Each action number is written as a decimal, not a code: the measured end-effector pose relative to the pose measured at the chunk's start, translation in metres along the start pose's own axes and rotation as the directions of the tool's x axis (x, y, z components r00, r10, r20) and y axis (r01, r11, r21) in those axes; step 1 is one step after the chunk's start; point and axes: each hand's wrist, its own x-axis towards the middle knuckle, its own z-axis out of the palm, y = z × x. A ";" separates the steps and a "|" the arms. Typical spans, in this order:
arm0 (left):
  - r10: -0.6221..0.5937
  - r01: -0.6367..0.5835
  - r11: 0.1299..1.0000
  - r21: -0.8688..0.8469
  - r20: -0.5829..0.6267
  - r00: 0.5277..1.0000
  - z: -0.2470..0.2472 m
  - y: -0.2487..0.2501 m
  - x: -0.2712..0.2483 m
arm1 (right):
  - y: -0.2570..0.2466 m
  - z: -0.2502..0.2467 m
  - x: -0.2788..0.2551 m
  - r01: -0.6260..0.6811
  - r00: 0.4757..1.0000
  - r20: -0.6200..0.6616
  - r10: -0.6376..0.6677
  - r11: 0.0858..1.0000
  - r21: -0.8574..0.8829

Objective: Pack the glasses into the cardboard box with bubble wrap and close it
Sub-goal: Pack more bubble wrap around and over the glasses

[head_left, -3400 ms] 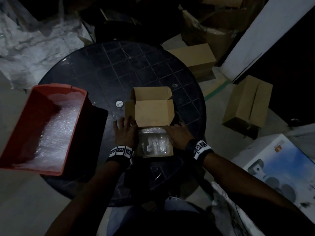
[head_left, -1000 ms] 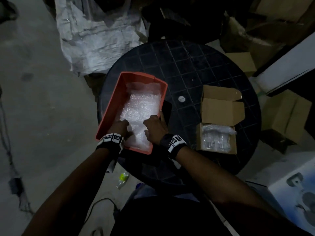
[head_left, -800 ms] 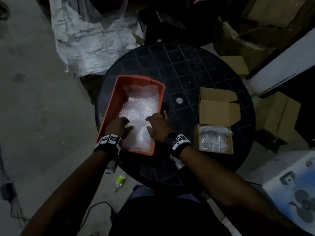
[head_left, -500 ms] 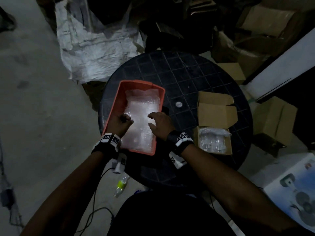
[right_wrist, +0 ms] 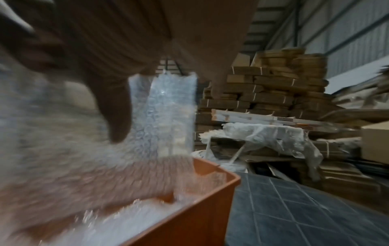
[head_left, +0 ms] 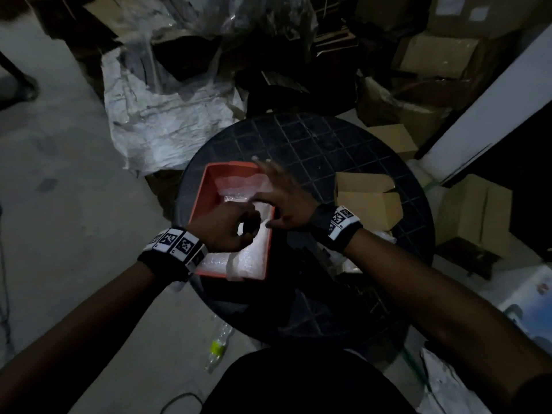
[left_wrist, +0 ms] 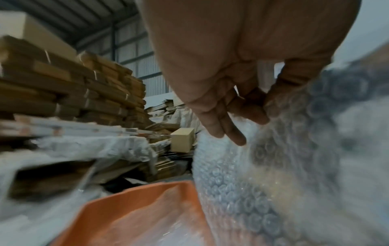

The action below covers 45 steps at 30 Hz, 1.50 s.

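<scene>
Both hands lift crinkly bubble wrap [head_left: 251, 252] from orange tub [head_left: 206, 192].

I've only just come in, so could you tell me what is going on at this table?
A person is packing glasses. Both hands are over the orange bin on the round black table: the left hand and the right hand each pinch a sheet of bubble wrap and lift it out of the bin. The cardboard box stands to the right with its flaps open; its contents are hidden behind the right wrist.
</scene>
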 end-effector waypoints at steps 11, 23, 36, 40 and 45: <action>-0.304 0.260 0.944 -0.204 -0.231 0.924 0.009 -0.011 0.051 | 0.056 -0.062 -0.097 -0.405 0.853 0.082 0.515 0.554 0.728; -0.615 0.430 0.221 -0.876 0.217 0.758 0.077 0.060 0.173 | 0.111 -0.086 -0.177 -0.461 0.523 -0.255 0.813 0.522 0.717; -0.468 0.235 -0.246 -0.940 0.327 0.821 0.118 0.152 0.247 | 0.123 -0.038 -0.235 -0.274 0.854 -0.416 0.314 0.949 0.153; -0.455 0.263 -0.127 -0.957 0.291 0.841 0.126 0.164 0.253 | 0.127 -0.035 -0.250 -0.266 0.906 -0.309 0.290 0.957 0.118; -0.662 0.380 0.071 -0.922 0.241 0.710 0.139 0.153 0.253 | 0.136 -0.043 -0.259 -0.265 0.829 -0.395 0.395 0.901 0.344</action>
